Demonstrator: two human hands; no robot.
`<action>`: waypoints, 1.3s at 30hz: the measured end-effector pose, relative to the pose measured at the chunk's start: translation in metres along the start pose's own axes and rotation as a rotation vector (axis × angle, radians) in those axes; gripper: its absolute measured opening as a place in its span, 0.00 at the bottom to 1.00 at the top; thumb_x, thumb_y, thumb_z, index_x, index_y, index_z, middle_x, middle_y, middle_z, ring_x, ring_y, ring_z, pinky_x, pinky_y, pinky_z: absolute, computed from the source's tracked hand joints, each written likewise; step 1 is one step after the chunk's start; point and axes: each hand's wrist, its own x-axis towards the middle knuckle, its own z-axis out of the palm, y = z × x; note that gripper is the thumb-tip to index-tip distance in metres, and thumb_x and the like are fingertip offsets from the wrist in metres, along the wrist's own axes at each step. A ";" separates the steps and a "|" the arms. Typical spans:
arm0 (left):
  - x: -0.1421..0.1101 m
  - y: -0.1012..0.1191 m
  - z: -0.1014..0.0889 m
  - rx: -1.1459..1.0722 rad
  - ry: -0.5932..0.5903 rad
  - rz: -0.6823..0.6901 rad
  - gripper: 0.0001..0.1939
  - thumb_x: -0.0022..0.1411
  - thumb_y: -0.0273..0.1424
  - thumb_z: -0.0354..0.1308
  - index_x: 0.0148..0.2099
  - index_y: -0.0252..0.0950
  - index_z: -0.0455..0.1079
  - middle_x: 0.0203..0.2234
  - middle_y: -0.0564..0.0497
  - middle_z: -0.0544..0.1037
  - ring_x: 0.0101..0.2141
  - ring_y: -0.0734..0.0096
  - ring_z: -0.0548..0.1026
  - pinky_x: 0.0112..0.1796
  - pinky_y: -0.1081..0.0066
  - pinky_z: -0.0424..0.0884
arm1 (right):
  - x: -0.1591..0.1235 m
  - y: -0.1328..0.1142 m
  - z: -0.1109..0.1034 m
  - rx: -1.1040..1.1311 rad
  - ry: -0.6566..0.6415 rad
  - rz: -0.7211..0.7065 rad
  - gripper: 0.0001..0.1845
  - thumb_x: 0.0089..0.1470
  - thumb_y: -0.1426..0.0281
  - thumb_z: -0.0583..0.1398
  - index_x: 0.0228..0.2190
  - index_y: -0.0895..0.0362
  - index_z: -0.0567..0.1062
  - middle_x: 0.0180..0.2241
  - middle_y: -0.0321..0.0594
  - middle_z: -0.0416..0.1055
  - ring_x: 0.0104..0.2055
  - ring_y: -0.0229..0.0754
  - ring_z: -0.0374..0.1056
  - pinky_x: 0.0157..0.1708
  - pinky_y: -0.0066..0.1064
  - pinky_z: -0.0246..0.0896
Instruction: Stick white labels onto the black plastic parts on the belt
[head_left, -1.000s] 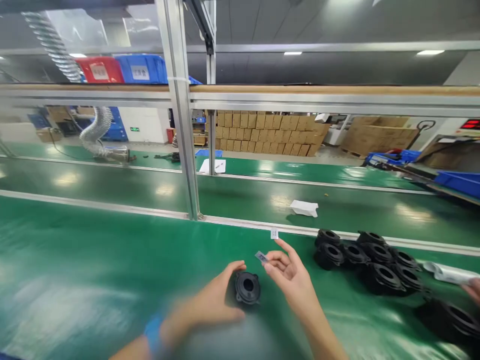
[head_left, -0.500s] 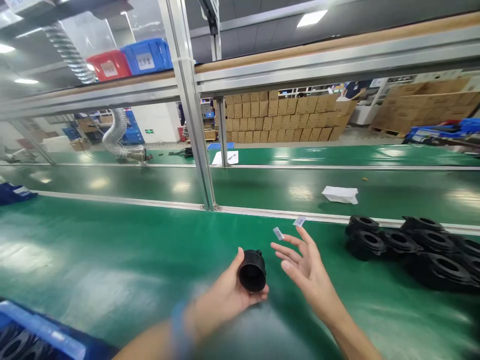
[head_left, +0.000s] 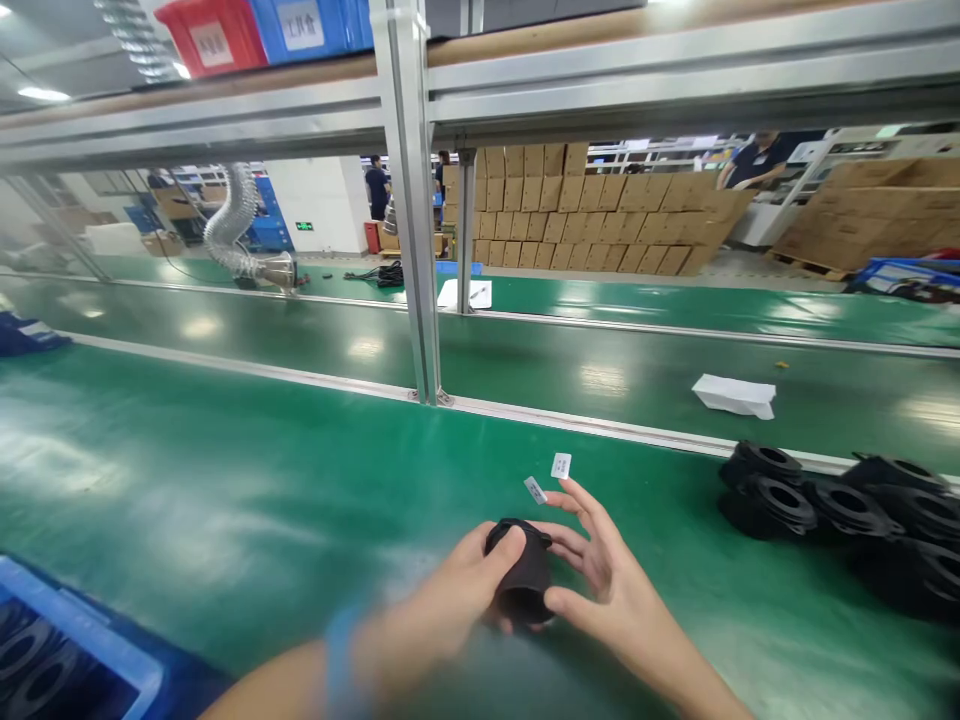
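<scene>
A short black plastic tube-shaped part [head_left: 527, 578] is in my left hand [head_left: 469, 580], thumb across its top, its open end facing toward me and down. My right hand [head_left: 600, 570] is at the part's right side, with the thumb and lower fingers against it. Its index and middle fingers stretch upward. One small white printed label [head_left: 561, 465] sticks to the index fingertip, and a second label [head_left: 535, 490] clings to the middle fingertip. Fingers beneath the part are mostly hidden.
Several similar black parts [head_left: 847, 510] sit on the green bench [head_left: 300, 480] at right. A blue crate [head_left: 82, 630] with black parts stands at lower left. White paper [head_left: 735, 395] lies behind the bench rail. A metal post [head_left: 412, 220] rises ahead.
The black part has tilted and moved slightly right and down in my left hand. My right hand has come leftward to touch it, labels still on its fingertips. The view has tipped downward.
</scene>
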 end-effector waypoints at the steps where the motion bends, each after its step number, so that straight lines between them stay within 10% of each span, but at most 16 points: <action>1: 0.000 0.002 0.000 -0.017 -0.010 -0.004 0.34 0.61 0.56 0.54 0.56 0.32 0.66 0.30 0.46 0.78 0.23 0.69 0.76 0.18 0.78 0.60 | 0.001 0.001 0.000 -0.002 0.003 -0.002 0.48 0.45 0.56 0.73 0.61 0.40 0.57 0.58 0.43 0.57 0.55 0.53 0.65 0.57 0.44 0.58; 10: -0.002 0.023 -0.006 -0.413 -0.104 -0.016 0.17 0.65 0.35 0.59 0.52 0.30 0.70 0.42 0.39 0.78 0.38 0.61 0.79 0.39 0.63 0.76 | 0.008 0.007 0.002 0.152 0.150 -0.129 0.46 0.47 0.60 0.72 0.61 0.42 0.57 0.53 0.44 0.57 0.56 0.56 0.63 0.56 0.45 0.61; 21: 0.003 0.021 -0.009 -0.568 -0.164 -0.037 0.22 0.66 0.35 0.57 0.58 0.30 0.62 0.50 0.34 0.73 0.44 0.56 0.77 0.50 0.51 0.69 | 0.008 0.025 0.006 -0.015 0.123 -0.108 0.39 0.55 0.63 0.68 0.61 0.38 0.55 0.54 0.40 0.54 0.61 0.53 0.58 0.63 0.46 0.51; 27: 0.009 0.021 -0.012 -0.503 -0.091 -0.011 0.23 0.65 0.39 0.58 0.56 0.33 0.60 0.45 0.37 0.75 0.38 0.55 0.79 0.46 0.56 0.68 | 0.002 0.005 -0.012 -0.116 0.325 -0.065 0.31 0.59 0.58 0.65 0.59 0.46 0.62 0.53 0.43 0.65 0.61 0.53 0.58 0.62 0.45 0.54; 39: 0.013 0.013 -0.009 -0.559 -0.143 0.041 0.25 0.70 0.41 0.50 0.60 0.27 0.58 0.41 0.35 0.76 0.40 0.55 0.77 0.45 0.60 0.67 | 0.001 -0.002 -0.013 -0.011 0.322 0.015 0.23 0.55 0.60 0.69 0.48 0.52 0.70 0.33 0.37 0.72 0.31 0.40 0.69 0.33 0.27 0.69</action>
